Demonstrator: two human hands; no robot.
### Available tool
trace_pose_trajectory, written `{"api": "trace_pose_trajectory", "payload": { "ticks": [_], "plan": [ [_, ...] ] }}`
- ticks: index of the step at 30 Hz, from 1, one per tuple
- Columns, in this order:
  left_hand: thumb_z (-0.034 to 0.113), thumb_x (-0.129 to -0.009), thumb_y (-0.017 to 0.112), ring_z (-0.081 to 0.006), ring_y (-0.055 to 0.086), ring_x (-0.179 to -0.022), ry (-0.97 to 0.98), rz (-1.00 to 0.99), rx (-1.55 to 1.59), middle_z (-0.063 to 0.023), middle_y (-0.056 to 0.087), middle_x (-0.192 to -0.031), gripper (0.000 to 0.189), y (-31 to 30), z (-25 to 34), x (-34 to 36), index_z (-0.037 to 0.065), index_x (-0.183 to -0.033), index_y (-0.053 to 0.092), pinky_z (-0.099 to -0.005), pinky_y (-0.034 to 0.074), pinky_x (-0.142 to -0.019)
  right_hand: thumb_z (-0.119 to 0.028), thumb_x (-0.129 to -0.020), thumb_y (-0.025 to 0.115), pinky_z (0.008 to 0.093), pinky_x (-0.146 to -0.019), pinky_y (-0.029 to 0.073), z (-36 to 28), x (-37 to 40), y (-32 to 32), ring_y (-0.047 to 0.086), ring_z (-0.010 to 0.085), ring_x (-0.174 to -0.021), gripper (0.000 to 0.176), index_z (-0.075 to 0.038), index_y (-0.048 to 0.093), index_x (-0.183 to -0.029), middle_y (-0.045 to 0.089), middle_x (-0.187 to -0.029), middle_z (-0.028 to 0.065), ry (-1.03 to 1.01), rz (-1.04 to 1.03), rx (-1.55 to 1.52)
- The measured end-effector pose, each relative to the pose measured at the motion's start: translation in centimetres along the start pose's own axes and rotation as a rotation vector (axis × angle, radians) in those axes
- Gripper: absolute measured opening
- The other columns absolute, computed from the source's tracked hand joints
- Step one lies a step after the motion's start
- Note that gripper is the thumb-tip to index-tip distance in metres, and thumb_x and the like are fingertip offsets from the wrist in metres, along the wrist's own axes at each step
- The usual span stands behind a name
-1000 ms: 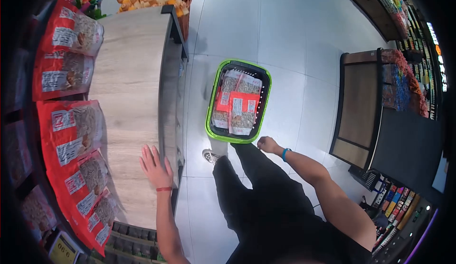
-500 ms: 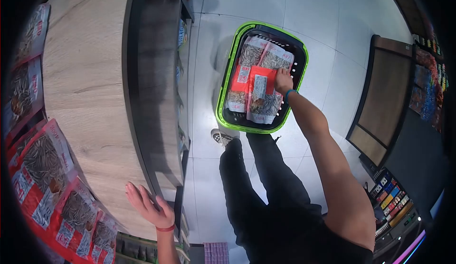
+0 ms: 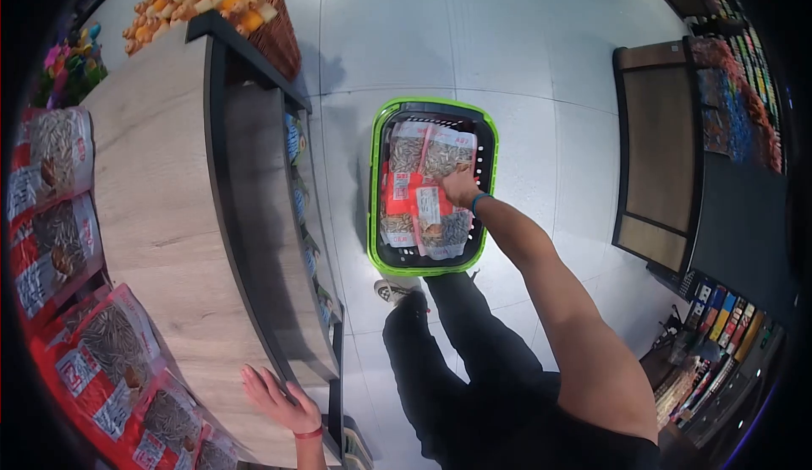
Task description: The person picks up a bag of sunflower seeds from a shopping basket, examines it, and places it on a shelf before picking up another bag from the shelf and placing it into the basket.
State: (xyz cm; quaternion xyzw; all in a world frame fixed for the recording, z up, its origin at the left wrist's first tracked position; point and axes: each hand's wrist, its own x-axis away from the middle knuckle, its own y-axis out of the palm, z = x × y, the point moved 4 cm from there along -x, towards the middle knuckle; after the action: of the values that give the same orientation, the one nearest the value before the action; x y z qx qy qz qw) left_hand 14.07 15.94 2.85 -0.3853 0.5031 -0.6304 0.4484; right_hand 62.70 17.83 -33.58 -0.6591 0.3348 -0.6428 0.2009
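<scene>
A black shopping basket point(image 3: 373, 216) with a bright green rim stands on the floor in front of my feet. Several red-and-clear bags of sunflower seeds point(image 3: 409, 147) lie flat inside it, in two overlapping layers. My right hand point(image 3: 461, 187) reaches into the basket from the right, its fingers curled on the side of an upper bag of sunflower seeds point(image 3: 443, 232); the fingertips are partly hidden. My left hand point(image 3: 282, 401) rests with fingers stretched out on the pale wooden display top point(image 3: 161, 208), holding nothing.
More seed bags point(image 3: 110, 339) line the display's left edge. Packets sit on the lower shelf point(image 3: 296, 144) beside the basket. A wicker basket point(image 3: 277, 30) heaped with small yellow-orange items is at the far end. To the right stands a brown-panelled unit point(image 3: 655, 144) beside stocked shelves.
My view has shifted, bringing the wicker basket into sight. My right hand stays at the upper bags in the basket. My left hand remains flat on the wood.
</scene>
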Motion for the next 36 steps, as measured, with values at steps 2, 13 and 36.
{"api": "trace_pose_trajectory", "payload": {
  "ticks": [2, 13, 36],
  "plan": [
    [0.012, -0.094, 0.042, -0.0414, 0.03, -0.136, 0.012, 0.04, 0.006, -0.0232, 0.032, -0.148, 0.048, -0.2, 0.2, -0.4, -0.001, -0.141, 0.037, -0.0527, 0.021, -0.111, -0.013, -0.083, 0.046, 0.0546, -0.071, 0.048, -1.1, 3.4, -2.2, 0.067, 0.0381, -0.083, 0.043, -0.012, 0.051, -0.126, 0.068, -0.087, 0.0191, -0.139, 0.031, 0.014],
    [0.013, -0.088, 0.052, -0.0347, 0.028, -0.139, 0.054, 0.137, 0.035, -0.0197, 0.032, -0.148, 0.053, -1.5, 0.3, 1.1, 0.001, -0.138, 0.04, -0.0497, 0.02, -0.113, -0.009, -0.071, 0.06, 0.0442, -0.068, 0.054, -8.2, 29.5, -9.2, 0.065, 0.0324, -0.085, 0.041, -0.01, 0.055, -0.112, 0.065, -0.093, 0.0107, -0.42, 0.625, -0.069],
    [-0.006, -0.076, 0.072, -0.0184, 0.06, -0.103, 0.004, -0.345, 1.564, -0.0105, 0.06, -0.114, 0.053, -16.8, 6.9, 15.7, -0.002, -0.122, 0.048, -0.0317, 0.05, -0.089, -0.004, -0.072, 0.067, 0.0357, -0.047, 0.043, -32.0, 64.3, -35.2, 0.06, 0.0242, -0.058, 0.025, -0.006, 0.059, -0.095, 0.06, -0.067, 0.0051, -1.052, 1.033, -0.25]
  ]
}}
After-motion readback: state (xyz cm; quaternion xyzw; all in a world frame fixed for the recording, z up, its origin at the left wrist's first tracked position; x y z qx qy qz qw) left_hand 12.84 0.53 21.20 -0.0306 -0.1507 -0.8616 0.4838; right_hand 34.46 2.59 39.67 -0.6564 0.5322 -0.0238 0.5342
